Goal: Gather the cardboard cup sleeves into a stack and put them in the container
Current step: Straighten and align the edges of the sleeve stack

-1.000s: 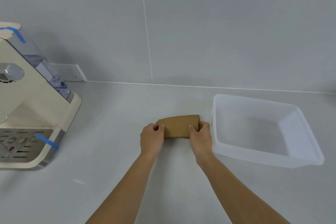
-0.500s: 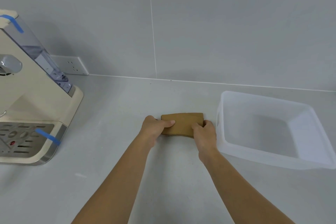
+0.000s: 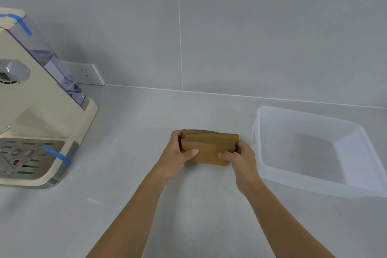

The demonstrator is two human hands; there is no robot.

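Nearest to us, both forearms reach up from six o'clock and meet at the centre of the counter (image 3: 125, 205). Since a second ago we have tipped the stack of cardboard cup sleeves (image 3: 209, 150) up off the counter, so that its layered top edges now show, where before it lay flatter under our hands; the camera has also swung a little left, which sets the container nearer the frame's right edge. We judge the gathering done and the carry about to begin.

Our left hand (image 3: 178, 158) is curled round the stack's nine o'clock end, thumb pressed flat on the near face. Our right hand (image 3: 240, 159) clasps the three o'clock end the same way (the fingers behind the stack are hidden). Neither hand is slack; both grip the sleeves between them.

The translucent container (image 3: 259, 142) sits just beside the right hand at three o'clock, nothing in it. Farther off at nine o'clock stands the cream coffee machine (image 3: 37, 115), well apart.
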